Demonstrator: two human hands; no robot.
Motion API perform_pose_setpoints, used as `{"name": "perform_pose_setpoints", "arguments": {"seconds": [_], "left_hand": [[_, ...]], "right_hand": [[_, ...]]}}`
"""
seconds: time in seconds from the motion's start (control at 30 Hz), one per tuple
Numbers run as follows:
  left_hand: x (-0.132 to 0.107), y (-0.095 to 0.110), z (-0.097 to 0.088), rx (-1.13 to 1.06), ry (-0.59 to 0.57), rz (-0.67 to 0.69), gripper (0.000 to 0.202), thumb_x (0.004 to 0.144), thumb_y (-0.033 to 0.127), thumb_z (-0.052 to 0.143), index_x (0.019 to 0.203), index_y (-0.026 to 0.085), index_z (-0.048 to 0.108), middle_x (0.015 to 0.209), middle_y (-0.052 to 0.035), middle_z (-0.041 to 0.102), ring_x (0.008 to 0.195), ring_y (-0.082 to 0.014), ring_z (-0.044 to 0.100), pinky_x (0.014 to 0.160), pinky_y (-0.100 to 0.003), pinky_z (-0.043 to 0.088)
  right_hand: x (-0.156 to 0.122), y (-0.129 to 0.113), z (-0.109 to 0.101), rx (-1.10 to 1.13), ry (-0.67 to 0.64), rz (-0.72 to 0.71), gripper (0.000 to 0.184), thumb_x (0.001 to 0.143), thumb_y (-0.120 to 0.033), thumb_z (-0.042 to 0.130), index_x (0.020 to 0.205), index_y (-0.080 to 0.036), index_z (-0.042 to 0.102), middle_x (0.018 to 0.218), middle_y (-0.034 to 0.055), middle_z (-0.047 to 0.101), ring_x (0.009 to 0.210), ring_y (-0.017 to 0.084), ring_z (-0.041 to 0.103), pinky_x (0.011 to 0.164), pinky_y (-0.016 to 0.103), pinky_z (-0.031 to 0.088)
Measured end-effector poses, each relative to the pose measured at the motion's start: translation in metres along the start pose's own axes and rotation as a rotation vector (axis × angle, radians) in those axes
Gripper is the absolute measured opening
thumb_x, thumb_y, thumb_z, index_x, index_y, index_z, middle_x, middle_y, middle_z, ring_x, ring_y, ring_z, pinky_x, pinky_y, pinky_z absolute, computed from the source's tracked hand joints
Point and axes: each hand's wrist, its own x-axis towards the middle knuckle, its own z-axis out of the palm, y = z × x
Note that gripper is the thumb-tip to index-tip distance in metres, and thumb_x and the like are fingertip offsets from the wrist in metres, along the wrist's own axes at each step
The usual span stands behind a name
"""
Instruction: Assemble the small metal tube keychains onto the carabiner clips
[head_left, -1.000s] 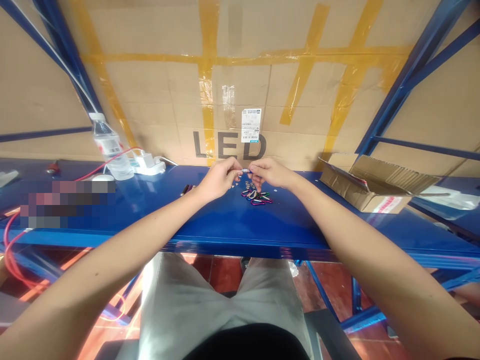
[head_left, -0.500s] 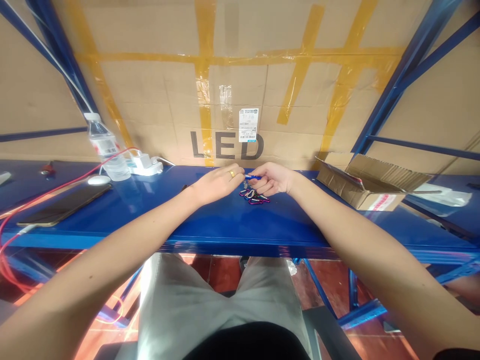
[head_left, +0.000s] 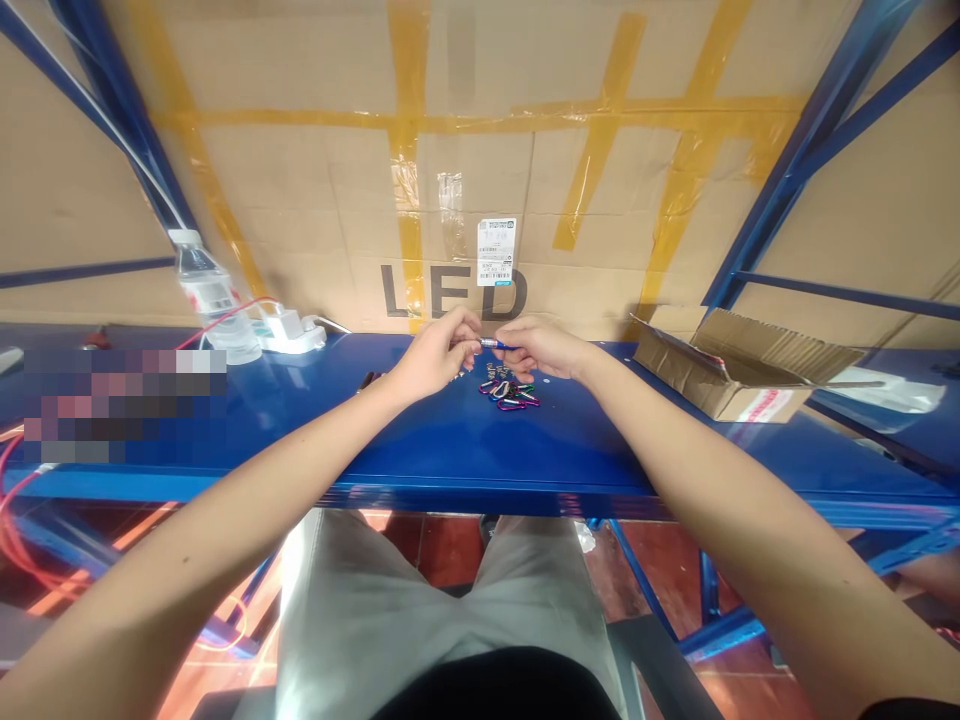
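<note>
A slim blue tube with a silver end (head_left: 491, 343) is held level between my two hands above the table. My left hand (head_left: 444, 350) pinches its silver end between thumb and fingers. On the blue end, the fingers of my right hand (head_left: 538, 348) are closed. Just below my right hand lies a small pile of coloured carabiners (head_left: 514, 396), purple, green and red among them, with short chains. Some dark slim pieces (head_left: 367, 381) lie partly hidden behind my left wrist.
The blue table (head_left: 480, 445) backs onto a large taped carton (head_left: 330, 200) marked LED. An open cardboard box (head_left: 750, 385) stands at the right. To the left are a water bottle (head_left: 217, 300) and a white power strip (head_left: 296, 335) with cables. A blurred-out patch covers the far left.
My left hand has turned and lifted slightly, and the tube's silver end now shows between my hands. My right hand has shifted a little, uncovering more of the carabiners' chains.
</note>
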Motion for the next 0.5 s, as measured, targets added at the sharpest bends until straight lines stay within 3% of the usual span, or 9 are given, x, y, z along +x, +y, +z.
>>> {"name": "perform_pose_setpoints", "arguments": {"seconds": [0.13,0.3,0.37,0.5], "left_hand": [[0.0031,-0.0037,-0.0017,-0.128,-0.037,-0.128,0.008,0.086,0.02,0.071,0.091,0.016,0.065,0.073,-0.0034,0.074,0.068,-0.0158,0.073,0.069,-0.029,0.061],[0.004,-0.0079,-0.0007,-0.247,-0.038,-0.251,0.019,0.084,0.032,0.077,0.083,0.014,0.071,0.078,-0.0085,0.075,0.07,-0.0195,0.076,0.065,-0.032,0.065],[0.0019,-0.0085,-0.0024,-0.168,-0.061,-0.194,0.019,0.087,0.033,0.073,0.082,0.015,0.07,0.077,-0.0076,0.074,0.069,-0.019,0.075,0.064,-0.032,0.064],[-0.0033,-0.0082,-0.0088,0.192,-0.091,0.118,0.014,0.09,0.027,0.066,0.079,0.019,0.069,0.073,-0.0052,0.07,0.069,-0.0183,0.07,0.073,-0.033,0.059]], "right_hand": [[0.0051,0.0053,-0.0002,-0.17,0.059,-0.052,0.028,0.099,-0.026,0.057,0.072,-0.018,0.056,0.045,-0.0071,0.036,0.037,0.009,0.034,0.038,0.023,0.037],[0.0095,0.0081,-0.0003,-0.303,0.104,-0.107,0.032,0.099,-0.028,0.058,0.069,-0.018,0.055,0.045,-0.0043,0.044,0.036,0.009,0.042,0.038,0.022,0.035],[0.0088,0.0075,0.0011,-0.308,0.103,-0.09,0.032,0.099,-0.029,0.059,0.069,-0.019,0.055,0.045,-0.0039,0.045,0.036,0.01,0.042,0.038,0.022,0.034],[0.005,0.0033,0.0023,-0.122,0.035,0.054,0.025,0.099,-0.025,0.055,0.074,-0.019,0.054,0.044,-0.0068,0.034,0.037,0.009,0.03,0.036,0.022,0.033]]}}
